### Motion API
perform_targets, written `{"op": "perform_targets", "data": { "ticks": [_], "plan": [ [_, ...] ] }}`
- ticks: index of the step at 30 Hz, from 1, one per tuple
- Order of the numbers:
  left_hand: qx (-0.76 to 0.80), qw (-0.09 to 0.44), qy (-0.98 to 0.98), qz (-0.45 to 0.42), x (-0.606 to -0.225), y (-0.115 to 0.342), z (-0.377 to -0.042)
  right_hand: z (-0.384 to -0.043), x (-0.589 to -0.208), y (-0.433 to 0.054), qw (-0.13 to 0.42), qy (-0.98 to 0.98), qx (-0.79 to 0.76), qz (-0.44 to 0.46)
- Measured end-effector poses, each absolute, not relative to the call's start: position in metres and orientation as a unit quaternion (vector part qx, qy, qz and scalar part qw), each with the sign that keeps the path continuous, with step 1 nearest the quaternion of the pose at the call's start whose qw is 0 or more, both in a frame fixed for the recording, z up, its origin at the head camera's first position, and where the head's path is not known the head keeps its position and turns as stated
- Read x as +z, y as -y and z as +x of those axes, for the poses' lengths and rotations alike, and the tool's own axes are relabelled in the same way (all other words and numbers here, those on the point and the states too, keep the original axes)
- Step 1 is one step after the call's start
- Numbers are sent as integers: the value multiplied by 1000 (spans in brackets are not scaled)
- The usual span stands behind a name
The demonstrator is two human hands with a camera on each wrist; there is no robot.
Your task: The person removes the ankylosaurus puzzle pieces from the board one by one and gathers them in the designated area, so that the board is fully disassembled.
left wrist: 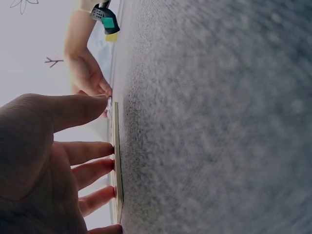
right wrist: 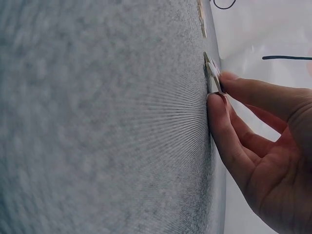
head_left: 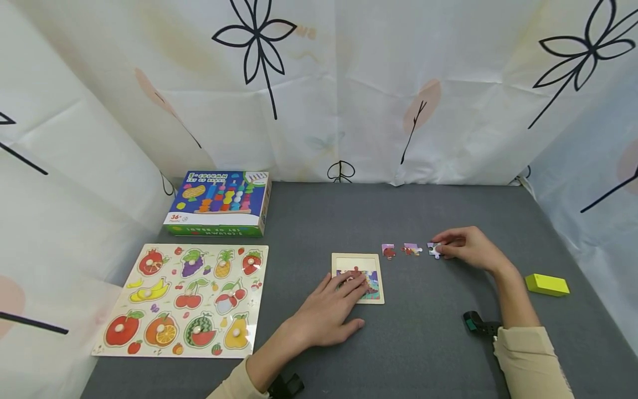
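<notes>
My left hand (head_left: 331, 313) rests flat with extended fingers over a small wooden puzzle frame (head_left: 380, 277). In the left wrist view its fingertips touch the top of the thin frame (left wrist: 117, 136). Colourful pieces fill the frame's lower part, partly hidden by the fingers; its upper part is bare. To the right, my right hand (head_left: 466, 247) pinches a jigsaw piece (head_left: 432, 249) between thumb and finger. The right wrist view shows this piece (right wrist: 212, 70) tilted, its near edge lifted from the table. Two more jigsaw pieces, one red and purple (head_left: 388, 251) and one lighter (head_left: 412, 249), lie in a row beside it.
A fruit peg board (head_left: 164, 299) lies on the left of the grey table (head_left: 319, 216), with a blue toy box (head_left: 216, 202) behind it. A yellow block (head_left: 547, 285) sits right of my right forearm. Printed white cloth (head_left: 369, 83) hangs behind the table and along both sides.
</notes>
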State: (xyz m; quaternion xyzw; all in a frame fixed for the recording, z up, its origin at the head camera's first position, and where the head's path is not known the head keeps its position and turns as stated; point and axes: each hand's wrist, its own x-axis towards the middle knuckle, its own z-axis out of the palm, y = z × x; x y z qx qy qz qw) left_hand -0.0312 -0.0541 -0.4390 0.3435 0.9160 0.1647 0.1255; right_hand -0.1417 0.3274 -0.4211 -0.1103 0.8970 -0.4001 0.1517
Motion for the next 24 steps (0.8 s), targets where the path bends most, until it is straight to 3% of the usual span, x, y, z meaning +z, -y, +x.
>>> {"op": "perform_targets", "data": {
  "ticks": [24],
  "plan": [
    [182,149,-907,350,-430,59,-30,-133,-416,-322,149,-880,-437,-112]
  ]
}}
